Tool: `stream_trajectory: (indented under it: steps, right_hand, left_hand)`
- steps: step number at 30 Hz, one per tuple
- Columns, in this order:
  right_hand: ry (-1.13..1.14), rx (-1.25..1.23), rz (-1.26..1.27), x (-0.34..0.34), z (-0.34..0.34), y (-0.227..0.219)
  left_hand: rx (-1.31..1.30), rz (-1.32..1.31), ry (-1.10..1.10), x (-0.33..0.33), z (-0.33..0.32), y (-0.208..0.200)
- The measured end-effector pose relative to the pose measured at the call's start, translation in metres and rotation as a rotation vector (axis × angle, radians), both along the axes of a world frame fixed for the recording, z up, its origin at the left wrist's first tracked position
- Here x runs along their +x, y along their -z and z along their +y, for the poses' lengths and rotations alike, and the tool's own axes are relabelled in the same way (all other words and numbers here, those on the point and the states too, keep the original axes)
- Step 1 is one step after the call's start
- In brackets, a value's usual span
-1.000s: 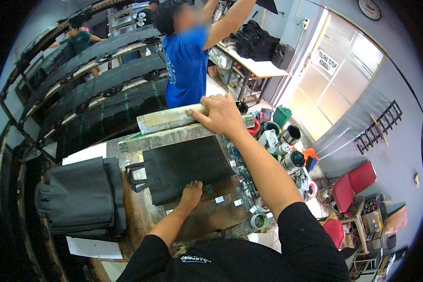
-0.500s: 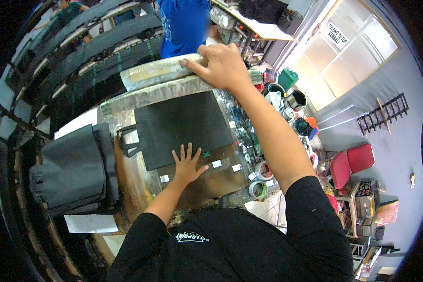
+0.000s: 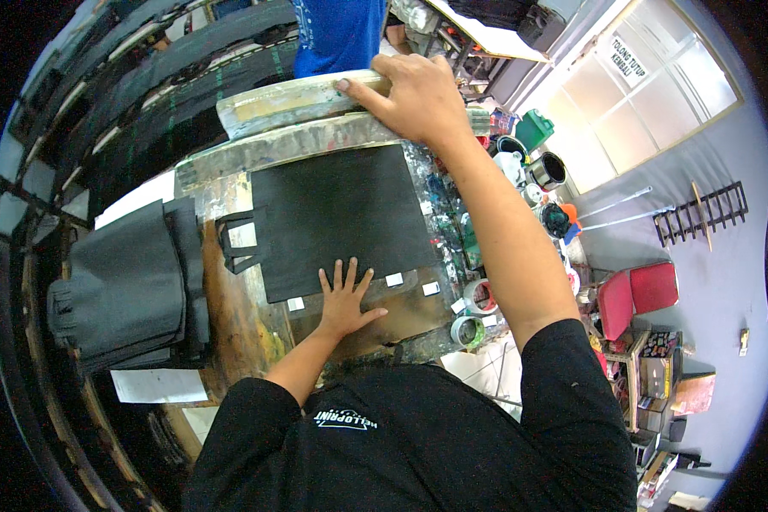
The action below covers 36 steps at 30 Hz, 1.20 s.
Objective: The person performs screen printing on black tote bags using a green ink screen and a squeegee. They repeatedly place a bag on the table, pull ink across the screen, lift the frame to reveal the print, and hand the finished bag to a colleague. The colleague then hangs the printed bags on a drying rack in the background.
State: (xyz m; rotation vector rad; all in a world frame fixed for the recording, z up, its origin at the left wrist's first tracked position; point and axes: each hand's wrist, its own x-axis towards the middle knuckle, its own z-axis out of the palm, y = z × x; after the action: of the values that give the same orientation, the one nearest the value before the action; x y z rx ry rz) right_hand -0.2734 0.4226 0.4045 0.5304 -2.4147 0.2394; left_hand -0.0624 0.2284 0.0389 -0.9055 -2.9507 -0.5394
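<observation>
A black fabric bag (image 3: 341,213) lies flat on the paint-stained work board, its handle (image 3: 237,243) pointing left. My left hand (image 3: 343,309) rests palm down on the bag's near edge, fingers spread. Small white tabs (image 3: 431,289) line that edge. At the far side, my right hand (image 3: 422,96) grips the top of a raised, paint-smeared frame (image 3: 294,102) that looks like a printing screen. Below this frame runs a stained bar (image 3: 273,145) across the board.
A stack of black bags (image 3: 128,282) sits to the left, near white sheets (image 3: 158,386). Tape rolls (image 3: 468,331), paint pots (image 3: 548,171) and a green container (image 3: 534,130) crowd the right side. A person in blue (image 3: 340,38) stands beyond the frame.
The bag has slid slightly toward me, so its near edge meets the white tabs and covers a small green mark. My right hand still grips the raised frame.
</observation>
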Motion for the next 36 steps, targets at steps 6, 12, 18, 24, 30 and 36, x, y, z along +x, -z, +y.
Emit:
stream_trajectory:
  steps: [6, 12, 18, 24, 30, 36]
  right_hand:
    - [-0.012, 0.030, -0.014, 0.000, -0.001, 0.000]
    - [-0.016, 0.006, -0.023, 0.001, 0.000, 0.002]
    - [0.020, 0.042, -0.116, 0.029, -0.004, 0.008]
    - [-0.090, 0.210, -0.320, 0.108, 0.017, 0.095]
    - [-0.048, 0.218, -0.557, 0.124, 0.021, 0.201]
    - [-0.050, 0.185, -0.715, 0.125, 0.022, 0.198]
  left_hand:
    - [0.015, 0.008, 0.006, 0.003, -0.002, 0.001]
    - [0.076, -0.103, -0.075, 0.005, -0.007, -0.030]
    - [1.397, -0.480, -0.204, -0.032, -0.055, -0.138]
    - [2.038, -0.867, -0.550, 0.016, -0.102, -0.222]
    - [1.850, -1.138, -0.733, 0.056, -0.110, -0.093]
    - [1.749, -1.121, -0.867, 0.056, -0.106, -0.060]
